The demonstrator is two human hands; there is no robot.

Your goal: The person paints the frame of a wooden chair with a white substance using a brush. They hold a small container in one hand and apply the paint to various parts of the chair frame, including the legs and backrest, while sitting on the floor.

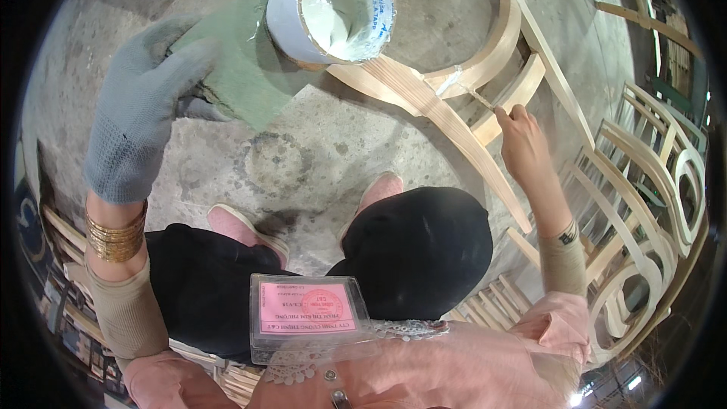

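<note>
My left hand (144,106) wears a grey knit glove and holds up a white tub (329,7) of pale filler paste, its open mouth tilted toward me. My right hand (522,140) is bare and pinches a small thin stick (481,98) whose tip touches a joint of an unfinished wooden chair frame (454,91). White filler shows smeared on that joint. The chair frame lies tilted in front of my knees, its curved back rail arching toward the top.
A stained concrete floor (318,151) lies below, with a ring mark on it. Several more bare wooden chair frames (651,182) stand at the right. My knees in black trousers and pink shoes are at the bottom centre. A pink badge (307,310) hangs from my chest.
</note>
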